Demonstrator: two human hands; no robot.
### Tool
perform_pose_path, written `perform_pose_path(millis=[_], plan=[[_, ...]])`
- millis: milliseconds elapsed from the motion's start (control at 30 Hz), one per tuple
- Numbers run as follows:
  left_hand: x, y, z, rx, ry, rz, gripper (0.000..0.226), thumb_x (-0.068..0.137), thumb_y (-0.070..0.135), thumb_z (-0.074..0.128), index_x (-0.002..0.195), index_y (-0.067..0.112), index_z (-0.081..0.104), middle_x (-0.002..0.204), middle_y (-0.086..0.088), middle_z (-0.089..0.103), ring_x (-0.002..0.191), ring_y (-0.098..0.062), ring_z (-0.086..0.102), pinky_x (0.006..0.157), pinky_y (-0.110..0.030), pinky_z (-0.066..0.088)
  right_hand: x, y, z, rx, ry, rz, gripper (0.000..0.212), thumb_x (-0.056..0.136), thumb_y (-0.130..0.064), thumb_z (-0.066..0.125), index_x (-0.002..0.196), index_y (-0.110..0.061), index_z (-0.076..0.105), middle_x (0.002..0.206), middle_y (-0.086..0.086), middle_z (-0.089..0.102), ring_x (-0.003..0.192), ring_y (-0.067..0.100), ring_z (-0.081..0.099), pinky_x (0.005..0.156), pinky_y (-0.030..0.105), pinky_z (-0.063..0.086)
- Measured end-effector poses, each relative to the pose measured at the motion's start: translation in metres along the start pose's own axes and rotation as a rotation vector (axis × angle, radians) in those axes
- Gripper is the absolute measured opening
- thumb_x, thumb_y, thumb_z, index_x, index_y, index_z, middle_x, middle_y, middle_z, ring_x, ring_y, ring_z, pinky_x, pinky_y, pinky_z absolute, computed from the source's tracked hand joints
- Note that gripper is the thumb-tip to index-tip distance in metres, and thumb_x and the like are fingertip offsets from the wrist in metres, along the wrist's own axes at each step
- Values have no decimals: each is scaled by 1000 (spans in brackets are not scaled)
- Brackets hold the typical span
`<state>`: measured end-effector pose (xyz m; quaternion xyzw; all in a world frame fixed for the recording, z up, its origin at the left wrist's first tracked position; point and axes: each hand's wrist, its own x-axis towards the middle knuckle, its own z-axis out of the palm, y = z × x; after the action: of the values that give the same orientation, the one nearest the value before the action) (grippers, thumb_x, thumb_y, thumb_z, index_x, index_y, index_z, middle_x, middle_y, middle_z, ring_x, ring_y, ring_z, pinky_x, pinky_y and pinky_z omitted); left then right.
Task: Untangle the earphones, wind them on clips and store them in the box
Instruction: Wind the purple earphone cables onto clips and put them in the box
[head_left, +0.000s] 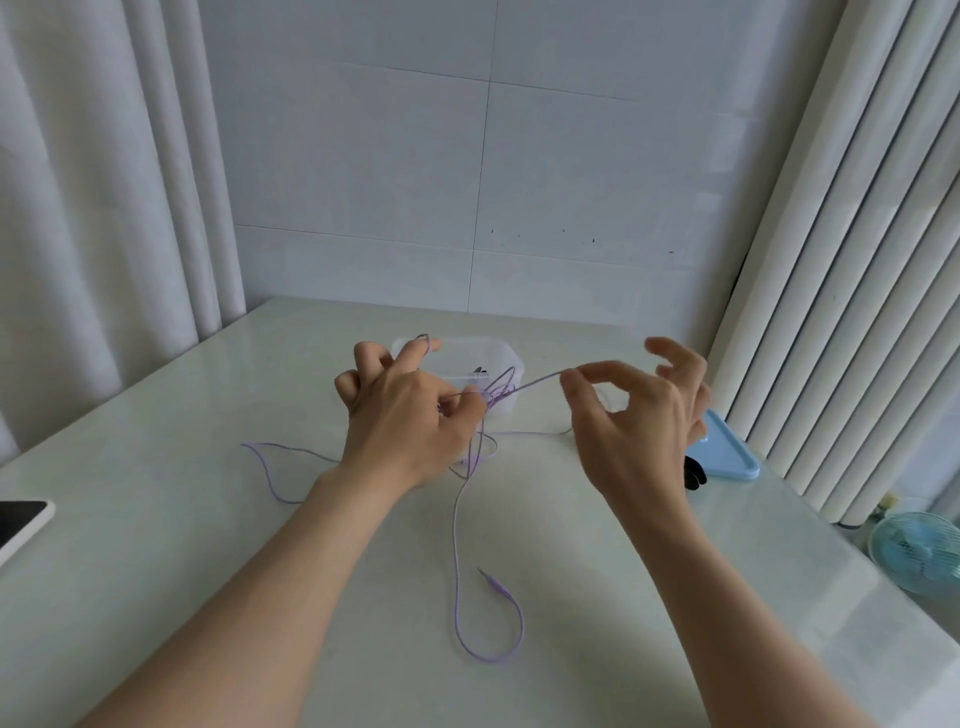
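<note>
Head view: both bare forearms reach forward over a pale, glossy table (623, 597), with the hands raised above its far half. The left hand (410, 421) has a turn of the purple earphone cable (456, 545) looped over its extended index finger (418, 356), and its thumb and curled fingers pinch the same cable at a small knot of strands just right of the palm. The right hand (641, 415) pinches the cable narrowly between thumb (571, 397) and index fingertip, its other fingers spread and loosely curled. A short length of cable runs nearly taut between the two hands. Below them a tangle hangs down to the tabletop; from it one strand trails left across the table, another runs right under the right hand, and a long strand descends toward the viewer, curves round in an open loop and ends at the plug (492, 581), which lies flat on the table. A clear plastic box (462, 349) stands open just behind the hands, with something dark inside that is too hidden to identify. To the right, near the table edge, lies a light blue tray (727, 452), with a small black object (694, 472) just beside it, partly hidden by the right wrist. A white-edged phone (21, 522) lies at the left border. A small blue fan (919, 556) stands beyond the table's right edge.
</note>
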<state>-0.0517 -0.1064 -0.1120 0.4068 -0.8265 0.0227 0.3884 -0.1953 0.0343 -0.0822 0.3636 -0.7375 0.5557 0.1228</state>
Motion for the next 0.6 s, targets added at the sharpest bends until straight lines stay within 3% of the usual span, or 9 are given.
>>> perform_pose_path(millis=[67, 167, 233, 333, 400, 467, 500, 567, 600], plan=[[1, -2, 1, 34, 3, -100, 52, 86, 62, 38, 59, 28, 66, 152, 12, 50, 113, -23, 25, 75, -35, 11, 3, 1, 0, 229, 22, 9, 11, 97, -30, 67, 87, -28, 72, 115, -9, 63, 111, 13, 63, 98, 55, 52], [1, -8, 3, 79, -52, -265, 48, 91, 63, 48, 72, 27, 73, 144, 5, 53, 110, -24, 22, 74, -37, 11, 8, -9, -2, 823, -141, 239, 17, 110, -19, 43, 98, -12, 53, 95, 12, 76, 90, 32, 77, 80, 49, 60], [2, -11, 5, 125, -72, -320, 48, 92, 64, 50, 73, 26, 72, 142, 0, 52, 112, -26, 22, 76, -38, 14, 7, -14, -4, 1065, -236, 349, 19, 114, -18, 34, 102, -13, 47, 100, 22, 74, 97, 40, 76, 79, 47, 61], [3, -14, 7, 174, -103, -354, 43, 89, 63, 53, 77, 26, 72, 144, -2, 47, 113, -27, 22, 78, -39, 16, 5, -17, -3, 1213, -210, 427, 20, 115, -17, 29, 103, -14, 45, 97, 29, 73, 106, 43, 74, 95, 52, 60], [2, -19, 6, 235, -117, -358, 37, 87, 59, 56, 79, 28, 73, 145, -3, 44, 113, -27, 20, 77, -39, 14, 8, -18, -5, 1338, -131, 543, 19, 115, -20, 30, 105, -14, 44, 87, 26, 74, 94, 43, 77, 84, 49, 64], [2, -23, 5, 291, -117, -357, 32, 85, 56, 59, 78, 28, 73, 143, -4, 43, 113, -28, 21, 75, -39, 12, 13, -15, -10, 1338, -32, 643, 18, 114, -21, 34, 102, -16, 47, 70, 14, 69, 68, 28, 75, 60, 35, 62], [2, -24, 4, 309, -112, -356, 30, 85, 54, 60, 77, 27, 73, 143, -4, 43, 114, -29, 21, 75, -39, 11, 14, -12, -11, 1220, -8, 645, 17, 112, -21, 37, 100, -18, 49, 62, 7, 60, 54, 20, 65, 50, 29, 53], [1, -23, 2, 340, -101, -336, 27, 83, 51, 63, 77, 26, 72, 145, -4, 41, 114, -30, 22, 74, -38, 9, 15, -4, -10, 865, -10, 532, 14, 107, -22, 45, 97, -20, 55, 55, -2, 45, 47, 17, 42, 44, 25, 37], [1, -22, 2, 354, -100, -320, 27, 82, 51, 65, 76, 25, 70, 146, -4, 40, 115, -30, 23, 74, -38, 9, 14, -2, -8, 701, -42, 439, 10, 103, -24, 52, 97, -21, 60, 54, -4, 46, 48, 18, 40, 45, 26, 36]])
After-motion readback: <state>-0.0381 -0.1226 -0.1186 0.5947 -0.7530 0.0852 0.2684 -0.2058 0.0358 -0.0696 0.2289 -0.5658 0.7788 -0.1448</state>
